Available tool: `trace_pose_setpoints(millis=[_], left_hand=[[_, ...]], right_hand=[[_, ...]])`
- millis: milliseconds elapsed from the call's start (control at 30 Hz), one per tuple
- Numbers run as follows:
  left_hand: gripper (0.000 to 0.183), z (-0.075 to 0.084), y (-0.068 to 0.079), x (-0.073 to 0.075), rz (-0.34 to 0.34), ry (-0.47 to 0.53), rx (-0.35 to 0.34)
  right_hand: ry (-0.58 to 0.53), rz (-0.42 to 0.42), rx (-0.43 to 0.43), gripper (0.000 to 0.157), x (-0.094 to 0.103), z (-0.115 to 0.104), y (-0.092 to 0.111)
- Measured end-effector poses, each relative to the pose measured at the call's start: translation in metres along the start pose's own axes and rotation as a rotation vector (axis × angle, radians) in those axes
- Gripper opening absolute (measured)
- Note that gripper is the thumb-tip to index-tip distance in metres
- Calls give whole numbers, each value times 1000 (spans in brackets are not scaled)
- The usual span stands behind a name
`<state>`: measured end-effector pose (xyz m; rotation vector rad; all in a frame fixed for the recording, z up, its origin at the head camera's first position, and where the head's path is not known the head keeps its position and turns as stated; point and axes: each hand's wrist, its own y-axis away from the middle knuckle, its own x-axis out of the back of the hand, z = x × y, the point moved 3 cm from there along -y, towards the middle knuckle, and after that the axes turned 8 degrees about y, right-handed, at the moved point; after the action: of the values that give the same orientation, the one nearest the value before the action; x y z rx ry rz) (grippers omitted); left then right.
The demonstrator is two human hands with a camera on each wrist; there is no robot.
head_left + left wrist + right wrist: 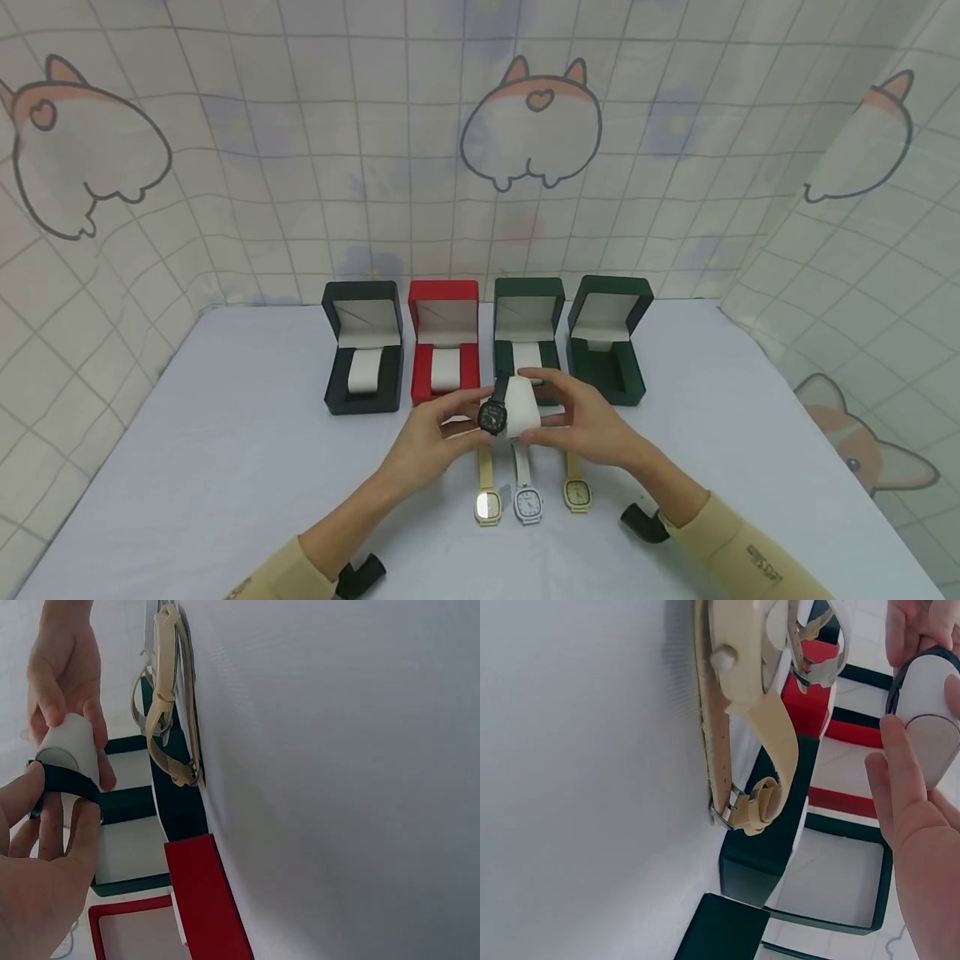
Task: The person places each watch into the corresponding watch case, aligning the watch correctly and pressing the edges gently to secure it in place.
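White-covered table [247, 467] with four open boxes [445, 290] in a row, before which a person's right hand [587, 421] grips a white cushion [524, 407] while the left hand [429, 435] grasps a black watch [492, 417] at the cushion's left end, near three paler watches [528, 503].

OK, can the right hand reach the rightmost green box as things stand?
Likely yes: the rightmost green box stands open just beyond the right hand, nothing visibly between, though that hand holds a white cushion.
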<state>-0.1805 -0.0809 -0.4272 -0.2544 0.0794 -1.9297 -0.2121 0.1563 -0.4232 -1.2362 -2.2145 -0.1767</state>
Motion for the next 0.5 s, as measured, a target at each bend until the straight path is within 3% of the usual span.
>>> trace_pose_setpoints(millis=[133, 500], left_hand=[[62, 1, 0, 0, 1, -1, -32], [48, 6, 1, -2, -51, 107, -76]], right_hand=[[-43, -19, -18, 82, 0, -1, 0], [-92, -43, -39, 78, 2, -4, -2]])
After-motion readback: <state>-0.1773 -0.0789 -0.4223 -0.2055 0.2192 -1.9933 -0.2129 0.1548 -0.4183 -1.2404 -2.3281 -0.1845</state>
